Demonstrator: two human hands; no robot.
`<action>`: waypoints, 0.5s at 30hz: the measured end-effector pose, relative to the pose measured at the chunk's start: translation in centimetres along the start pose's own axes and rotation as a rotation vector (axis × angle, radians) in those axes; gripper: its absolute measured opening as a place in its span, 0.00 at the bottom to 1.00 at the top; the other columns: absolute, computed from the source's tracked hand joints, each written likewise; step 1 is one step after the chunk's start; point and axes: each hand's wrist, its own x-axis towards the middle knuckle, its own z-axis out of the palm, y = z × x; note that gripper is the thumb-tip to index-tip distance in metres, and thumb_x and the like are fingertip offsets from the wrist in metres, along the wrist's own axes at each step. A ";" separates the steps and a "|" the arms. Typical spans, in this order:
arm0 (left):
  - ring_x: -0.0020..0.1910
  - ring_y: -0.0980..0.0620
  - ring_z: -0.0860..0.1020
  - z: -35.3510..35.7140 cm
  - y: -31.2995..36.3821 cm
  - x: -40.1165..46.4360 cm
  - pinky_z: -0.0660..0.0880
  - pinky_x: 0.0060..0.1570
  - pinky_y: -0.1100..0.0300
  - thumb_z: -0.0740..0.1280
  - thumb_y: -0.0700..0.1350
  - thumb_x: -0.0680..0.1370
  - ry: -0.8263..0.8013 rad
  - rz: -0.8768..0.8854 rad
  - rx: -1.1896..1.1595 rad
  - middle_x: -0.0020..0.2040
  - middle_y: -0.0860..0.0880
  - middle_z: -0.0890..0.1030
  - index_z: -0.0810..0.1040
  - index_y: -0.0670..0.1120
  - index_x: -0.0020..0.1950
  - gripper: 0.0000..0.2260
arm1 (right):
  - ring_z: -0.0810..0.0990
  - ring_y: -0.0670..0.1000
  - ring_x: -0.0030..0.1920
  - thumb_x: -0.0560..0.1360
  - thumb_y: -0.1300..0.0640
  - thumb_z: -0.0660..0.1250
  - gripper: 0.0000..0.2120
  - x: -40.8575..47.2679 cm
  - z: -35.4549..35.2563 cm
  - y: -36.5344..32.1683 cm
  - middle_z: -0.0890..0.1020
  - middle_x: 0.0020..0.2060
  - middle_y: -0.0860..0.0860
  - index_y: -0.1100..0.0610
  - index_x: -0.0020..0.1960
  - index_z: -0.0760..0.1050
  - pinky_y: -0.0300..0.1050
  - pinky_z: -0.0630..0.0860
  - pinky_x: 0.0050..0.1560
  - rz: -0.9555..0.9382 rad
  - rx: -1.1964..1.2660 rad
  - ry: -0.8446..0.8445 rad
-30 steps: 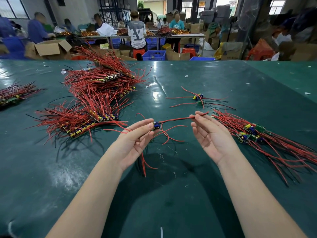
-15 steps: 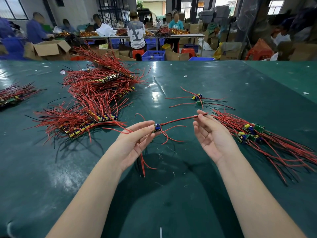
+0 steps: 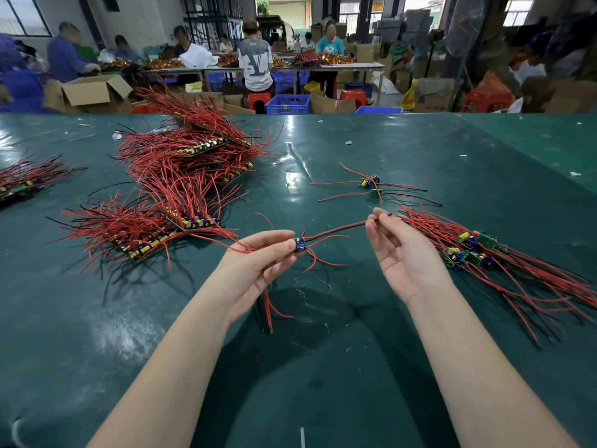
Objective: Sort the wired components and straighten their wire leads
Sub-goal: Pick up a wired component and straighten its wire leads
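My left hand point(image 3: 258, 263) pinches a small wired component point(image 3: 300, 244) with a blue capacitor, held just above the green table point(image 3: 323, 367). Several red leads spring from it, some hanging below the hand. One red lead point(image 3: 336, 231) runs taut to the right, and my right hand point(image 3: 403, 253) pinches its far end between thumb and fingertips. A laid-out group of components with red wires point(image 3: 478, 250) lies to the right of that hand. Two loose components point(image 3: 371, 185) lie further back.
A big heap of red-wired boards point(image 3: 181, 189) covers the left-centre of the table, and a smaller bundle point(image 3: 22, 182) sits at the far left edge. Beyond the table, people sit at other benches among cardboard boxes and blue crates point(image 3: 287, 103).
My right hand has slid outward along the red lead to its end, pulling it straighter. My left hand has kept its hold on the component.
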 end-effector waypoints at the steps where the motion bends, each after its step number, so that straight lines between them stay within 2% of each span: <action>1: 0.38 0.52 0.84 0.0 0.0 0.0 0.78 0.34 0.69 0.72 0.35 0.64 0.006 0.002 0.001 0.40 0.44 0.85 0.86 0.43 0.39 0.07 | 0.84 0.48 0.35 0.76 0.69 0.64 0.06 0.0 -0.1 0.0 0.84 0.33 0.54 0.65 0.43 0.79 0.34 0.79 0.37 -0.003 -0.014 0.001; 5: 0.36 0.53 0.84 0.2 0.0 -0.1 0.78 0.34 0.69 0.71 0.35 0.64 0.012 0.029 -0.010 0.38 0.44 0.84 0.85 0.42 0.39 0.06 | 0.85 0.49 0.37 0.75 0.68 0.67 0.05 0.1 -0.4 0.1 0.85 0.36 0.54 0.62 0.45 0.80 0.37 0.80 0.38 -0.014 -0.135 0.003; 8: 0.34 0.54 0.83 0.4 0.1 -0.1 0.78 0.34 0.69 0.70 0.33 0.66 0.041 0.080 -0.017 0.37 0.45 0.84 0.83 0.39 0.42 0.07 | 0.85 0.51 0.38 0.75 0.69 0.66 0.05 0.1 -0.4 0.0 0.85 0.36 0.55 0.63 0.44 0.79 0.38 0.80 0.39 -0.001 -0.101 -0.015; 11: 0.35 0.54 0.83 0.4 0.0 0.0 0.78 0.36 0.68 0.68 0.29 0.71 0.071 0.126 -0.002 0.37 0.46 0.84 0.81 0.38 0.45 0.07 | 0.85 0.50 0.37 0.75 0.69 0.66 0.05 0.0 -0.2 -0.2 0.85 0.35 0.55 0.63 0.43 0.79 0.37 0.80 0.37 0.070 -0.061 -0.020; 15: 0.35 0.56 0.83 0.5 -0.1 0.0 0.77 0.36 0.69 0.67 0.29 0.74 0.107 0.158 0.047 0.37 0.48 0.84 0.81 0.39 0.46 0.08 | 0.85 0.49 0.36 0.70 0.67 0.69 0.07 -0.1 0.0 -0.5 0.85 0.35 0.54 0.62 0.35 0.84 0.37 0.80 0.35 0.181 -0.014 -0.031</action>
